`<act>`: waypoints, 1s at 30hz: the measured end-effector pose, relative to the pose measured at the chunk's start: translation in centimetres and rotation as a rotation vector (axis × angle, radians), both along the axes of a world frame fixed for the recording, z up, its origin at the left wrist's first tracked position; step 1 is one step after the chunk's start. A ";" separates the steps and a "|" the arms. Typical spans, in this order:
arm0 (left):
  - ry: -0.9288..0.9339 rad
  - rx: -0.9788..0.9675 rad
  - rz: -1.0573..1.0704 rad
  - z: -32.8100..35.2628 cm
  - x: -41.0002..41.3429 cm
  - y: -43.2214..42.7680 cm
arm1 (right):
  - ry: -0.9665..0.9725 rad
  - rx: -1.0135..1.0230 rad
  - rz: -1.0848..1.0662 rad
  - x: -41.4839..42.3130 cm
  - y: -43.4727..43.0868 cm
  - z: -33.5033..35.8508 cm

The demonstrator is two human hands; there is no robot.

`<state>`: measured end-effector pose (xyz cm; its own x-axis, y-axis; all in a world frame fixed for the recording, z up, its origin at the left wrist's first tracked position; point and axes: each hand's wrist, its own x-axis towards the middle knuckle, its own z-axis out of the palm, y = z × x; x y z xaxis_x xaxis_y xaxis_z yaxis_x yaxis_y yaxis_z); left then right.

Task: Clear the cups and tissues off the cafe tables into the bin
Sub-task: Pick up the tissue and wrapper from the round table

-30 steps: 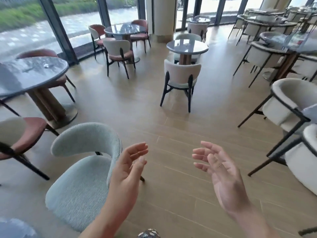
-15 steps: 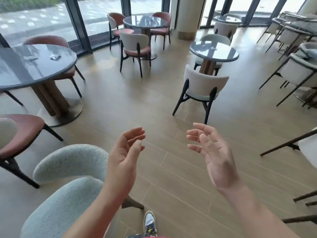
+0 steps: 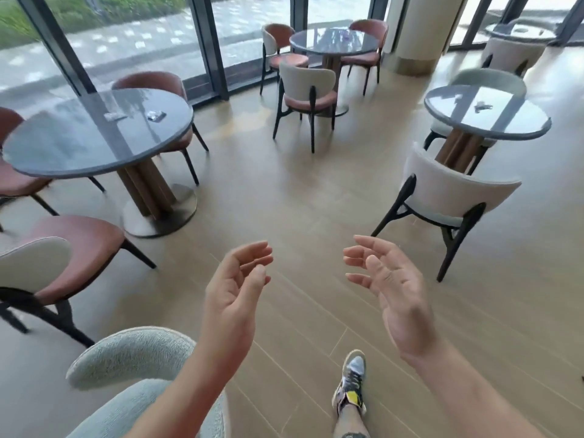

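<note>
Fingers loosely curled and holding nothing, the left hand (image 3: 234, 298) and right hand (image 3: 392, 292) hang palm to palm above the matte wood-plank floor (image 3: 284, 200). At far left, a round glossy grey table (image 3: 63, 147) carries a pale scrap (image 3: 115, 116) beside a shiny crumpled piece (image 3: 156, 115), too blurred to tell tissue from cup. The smaller round table (image 3: 512, 121) at right carries 1 crumpled bit (image 3: 483, 105). A nubbly pale-blue chair (image 3: 132, 355) sits near left; glass walls (image 3: 132, 33) stand far behind.

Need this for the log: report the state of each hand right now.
Bare left hand: open, fingers loosely curled, holding nothing.
Bare right hand: open, fingers relaxed, holding nothing.
</note>
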<state>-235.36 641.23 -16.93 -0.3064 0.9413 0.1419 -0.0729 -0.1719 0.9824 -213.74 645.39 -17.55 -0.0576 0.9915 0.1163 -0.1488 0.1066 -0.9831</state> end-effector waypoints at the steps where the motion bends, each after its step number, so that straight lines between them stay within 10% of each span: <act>1: 0.003 -0.005 0.015 -0.2 0.1 1.9 | 0.010 -0.002 0.014 0.0 2.3 -0.4; 30: -0.034 -0.030 0.519 -2.8 -12.9 50.1 | 0.005 -0.046 0.561 -18.4 60.6 -2.2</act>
<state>-248.21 691.35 -19.76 -0.7377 0.6678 0.0991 -0.0178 -0.1660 0.9860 -232.12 705.98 -19.79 -0.5770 0.8133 0.0756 -0.1750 -0.0327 -0.9840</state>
